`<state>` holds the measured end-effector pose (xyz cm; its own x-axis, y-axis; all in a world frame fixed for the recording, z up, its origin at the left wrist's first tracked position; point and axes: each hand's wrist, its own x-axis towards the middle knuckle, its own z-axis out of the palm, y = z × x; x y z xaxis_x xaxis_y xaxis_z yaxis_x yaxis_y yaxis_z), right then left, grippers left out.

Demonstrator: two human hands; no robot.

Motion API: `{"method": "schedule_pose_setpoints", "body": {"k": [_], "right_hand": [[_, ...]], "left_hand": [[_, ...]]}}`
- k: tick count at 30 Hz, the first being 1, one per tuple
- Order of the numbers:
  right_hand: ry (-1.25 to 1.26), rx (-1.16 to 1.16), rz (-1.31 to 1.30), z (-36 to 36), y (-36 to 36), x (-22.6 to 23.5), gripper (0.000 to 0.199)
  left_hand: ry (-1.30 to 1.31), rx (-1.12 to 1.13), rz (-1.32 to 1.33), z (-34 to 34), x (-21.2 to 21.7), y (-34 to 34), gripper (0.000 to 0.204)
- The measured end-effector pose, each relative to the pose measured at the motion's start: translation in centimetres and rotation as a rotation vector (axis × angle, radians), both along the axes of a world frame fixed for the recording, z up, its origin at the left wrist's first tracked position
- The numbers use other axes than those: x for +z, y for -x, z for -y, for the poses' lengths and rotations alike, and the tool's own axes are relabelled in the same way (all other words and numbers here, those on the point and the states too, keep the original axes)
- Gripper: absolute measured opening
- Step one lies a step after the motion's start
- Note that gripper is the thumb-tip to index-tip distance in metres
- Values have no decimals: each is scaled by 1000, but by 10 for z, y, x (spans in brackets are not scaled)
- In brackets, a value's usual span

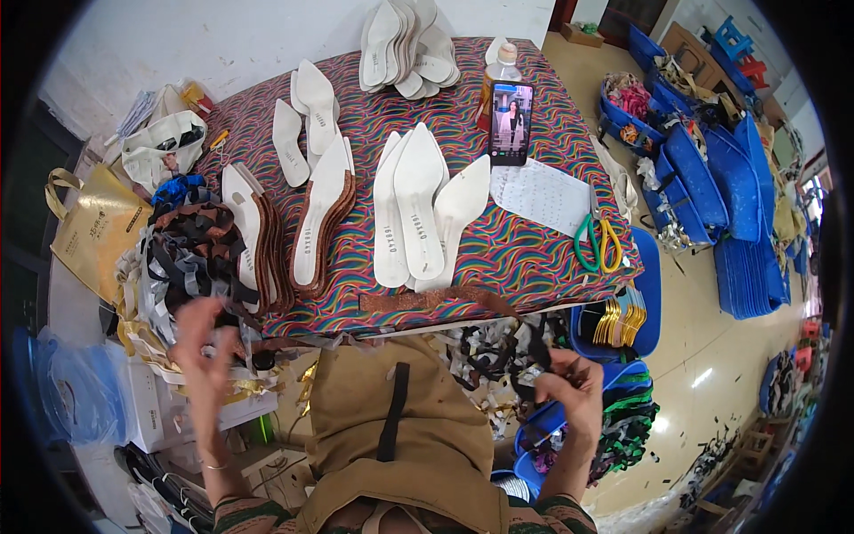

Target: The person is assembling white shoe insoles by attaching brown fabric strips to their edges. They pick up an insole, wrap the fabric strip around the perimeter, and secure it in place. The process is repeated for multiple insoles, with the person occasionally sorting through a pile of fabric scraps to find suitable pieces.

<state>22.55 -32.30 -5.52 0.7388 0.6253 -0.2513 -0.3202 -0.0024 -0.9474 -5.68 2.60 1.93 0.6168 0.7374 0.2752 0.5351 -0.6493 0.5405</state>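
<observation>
My left hand [203, 343] blurs, its grip unclear; my right hand [574, 387] pinches a dark strap [534, 343] beside the gold bag [93, 227].

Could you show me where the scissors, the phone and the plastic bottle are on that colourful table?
Green-and-yellow-handled scissors [596, 242]: head view, on the handle loops.
Black smartphone propped upright [511, 123]: head view, middle of its lit screen.
Clear plastic bottle with amber liquid [495, 77]: head view, on its body behind the phone.
</observation>
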Motion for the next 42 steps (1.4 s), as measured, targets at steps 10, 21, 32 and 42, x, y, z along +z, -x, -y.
{"method": "schedule_pose_setpoints", "body": {"k": [10,21,32,42], "right_hand": [[-331,284,90,-28,30,0,42],[-368,454,-43,-52,31,-5,39],[-164,531,43,-61,54,-8,36],[153,443,49,-24,42,-52,13]], "left_hand": [[273,-722,-430,67,-41,-85,60],[-103,421,118,11,20,39,26],[1613,-362,749,87,-54,-152,39],[1265,-377,1127,56,-38,-171,33]]}}
